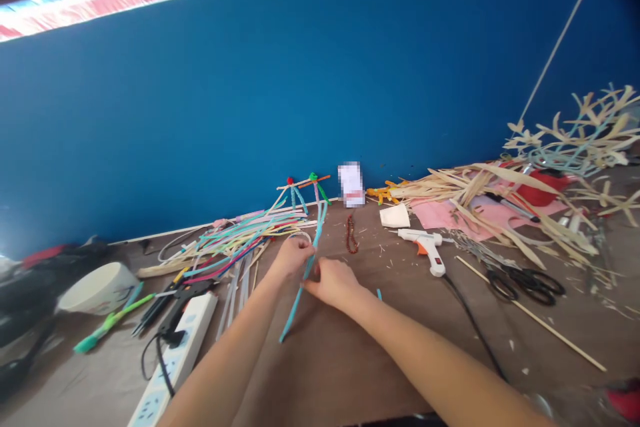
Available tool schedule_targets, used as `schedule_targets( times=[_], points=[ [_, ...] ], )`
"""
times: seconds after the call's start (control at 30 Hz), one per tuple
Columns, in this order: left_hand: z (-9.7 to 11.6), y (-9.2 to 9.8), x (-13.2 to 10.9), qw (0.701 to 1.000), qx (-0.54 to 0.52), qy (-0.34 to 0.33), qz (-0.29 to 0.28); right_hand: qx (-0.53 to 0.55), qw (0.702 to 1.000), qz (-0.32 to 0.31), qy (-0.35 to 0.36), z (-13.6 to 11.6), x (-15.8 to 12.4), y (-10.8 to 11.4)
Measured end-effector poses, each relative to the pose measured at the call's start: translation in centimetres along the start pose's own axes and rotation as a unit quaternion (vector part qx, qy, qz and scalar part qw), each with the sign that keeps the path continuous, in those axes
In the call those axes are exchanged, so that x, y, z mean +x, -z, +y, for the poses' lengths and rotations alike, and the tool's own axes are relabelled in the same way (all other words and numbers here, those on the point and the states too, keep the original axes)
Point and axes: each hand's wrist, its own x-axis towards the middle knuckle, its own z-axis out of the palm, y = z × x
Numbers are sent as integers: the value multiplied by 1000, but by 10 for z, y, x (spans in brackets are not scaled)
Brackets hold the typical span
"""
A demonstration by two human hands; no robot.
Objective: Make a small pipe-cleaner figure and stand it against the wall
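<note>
Both my hands meet at the middle of the brown table [350, 360]. My left hand [290, 257] is closed around a long light-blue pipe cleaner [300, 293] that runs from near the wall down toward me. My right hand [334, 281] pinches the same light-blue pipe cleaner just below the left hand. A pile of colourful pipe cleaners [235, 240] lies just left of my hands. Small stick figures of pipe cleaner [305, 188] lean against the blue wall behind them.
A white glue gun [425, 245] with a black cord, black scissors [525, 283] and a thin wooden stick [535, 317] lie to the right. Dried straw strips [505, 203] cover pink paper at the far right. A power strip [173, 360], pliers and a white bowl [97, 288] sit left.
</note>
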Motion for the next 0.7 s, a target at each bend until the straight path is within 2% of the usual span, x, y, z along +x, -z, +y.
schedule_targets(
  times=[0.07,0.1,0.17,0.23,0.33,0.43,0.6,0.67,0.7],
  points=[
    [7,7,-8,995,-99,-10,-3,144,990,12,-5,4,4,7],
    [10,8,-11,979,-201,-5,-14,221,975,10,-6,5,5,12],
    [15,5,-16,925,-378,10,-40,349,937,-15,-14,9,5,22],
    [16,-3,-18,873,-485,14,-55,417,907,-58,-18,14,2,31],
    [11,-20,-17,827,-558,19,-66,441,890,-118,-23,24,-2,36],
    [-1,-33,-12,812,-578,30,-78,441,887,-135,-32,35,-3,27],
    [-16,-41,-6,826,-559,26,-61,404,905,-123,-46,45,-2,3],
    [-18,-44,-5,822,-565,30,-62,391,914,-93,-53,46,1,1],
    [-17,-46,-6,819,-568,33,-73,388,918,-58,-57,47,2,2]
  ],
)
